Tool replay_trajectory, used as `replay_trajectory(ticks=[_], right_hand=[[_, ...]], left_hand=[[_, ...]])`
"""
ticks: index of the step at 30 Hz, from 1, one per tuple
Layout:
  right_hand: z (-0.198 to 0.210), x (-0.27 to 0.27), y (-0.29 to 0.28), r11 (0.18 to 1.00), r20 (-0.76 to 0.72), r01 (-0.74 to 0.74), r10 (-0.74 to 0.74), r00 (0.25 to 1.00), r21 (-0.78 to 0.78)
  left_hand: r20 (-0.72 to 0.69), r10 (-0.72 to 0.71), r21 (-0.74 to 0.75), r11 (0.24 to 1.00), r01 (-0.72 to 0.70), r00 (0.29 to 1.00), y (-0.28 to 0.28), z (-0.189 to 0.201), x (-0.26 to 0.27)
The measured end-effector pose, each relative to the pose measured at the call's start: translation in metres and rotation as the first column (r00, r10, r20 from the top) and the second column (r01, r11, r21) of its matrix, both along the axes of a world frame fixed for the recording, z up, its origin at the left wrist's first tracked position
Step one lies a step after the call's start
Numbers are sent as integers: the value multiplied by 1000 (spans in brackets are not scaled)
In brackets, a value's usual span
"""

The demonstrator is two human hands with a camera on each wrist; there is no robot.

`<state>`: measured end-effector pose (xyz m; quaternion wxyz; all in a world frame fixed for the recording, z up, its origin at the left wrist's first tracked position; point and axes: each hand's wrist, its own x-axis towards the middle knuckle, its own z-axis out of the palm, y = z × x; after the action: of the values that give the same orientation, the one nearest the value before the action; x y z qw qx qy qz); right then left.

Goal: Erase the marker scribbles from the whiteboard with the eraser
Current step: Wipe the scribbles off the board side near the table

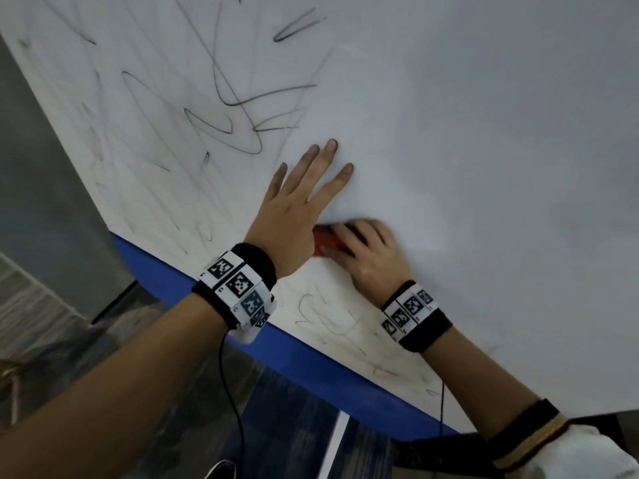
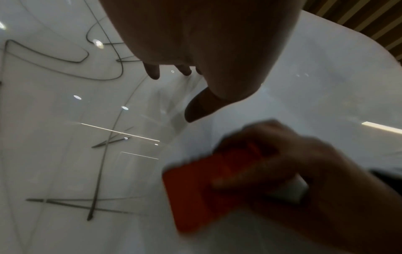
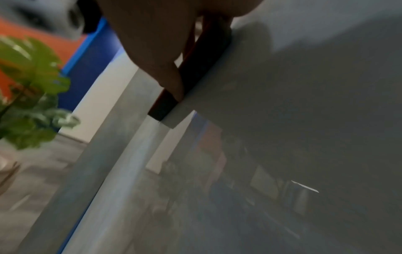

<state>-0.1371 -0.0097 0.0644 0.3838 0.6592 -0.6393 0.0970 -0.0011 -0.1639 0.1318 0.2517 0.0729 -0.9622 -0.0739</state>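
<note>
Your left hand (image 1: 294,216) lies flat on the board (image 1: 484,133), fingers spread; beside it your right hand (image 1: 366,257) clamps the eraser (image 1: 328,242). Scribbles (image 1: 221,112) left of it risk being missed or smeared.

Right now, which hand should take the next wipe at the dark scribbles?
Right hand: it already grips the red rectangular eraser against the white whiteboard. The left hand lies flat, fingers spread, bracing the board.

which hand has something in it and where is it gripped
The right hand grips the flat red rectangular eraser over its back, fingers curled across it. The left hand holds nothing, lying flat on the whiteboard.
</note>
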Motion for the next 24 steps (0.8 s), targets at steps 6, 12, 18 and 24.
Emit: replay_trajectory(ticks=[6,12,18,24], right_hand=[[-40,11,-23,999,49,32,-30,998,-22],[-206,35,12,600,-231,279,-158,960,750],[-177,33,-8,755,-175,252,-183,967,606],[-164,12,-26,886,-116,144,-103,988,442]], left_hand=[[66,-61,75,996,56,996,-6,9,8],[169,-88,-41,995,96,982,-24,17,19],[198,-100,-148,980,131,975,-35,15,16],[98,-61,-128,989,73,993,-24,-2,1]])
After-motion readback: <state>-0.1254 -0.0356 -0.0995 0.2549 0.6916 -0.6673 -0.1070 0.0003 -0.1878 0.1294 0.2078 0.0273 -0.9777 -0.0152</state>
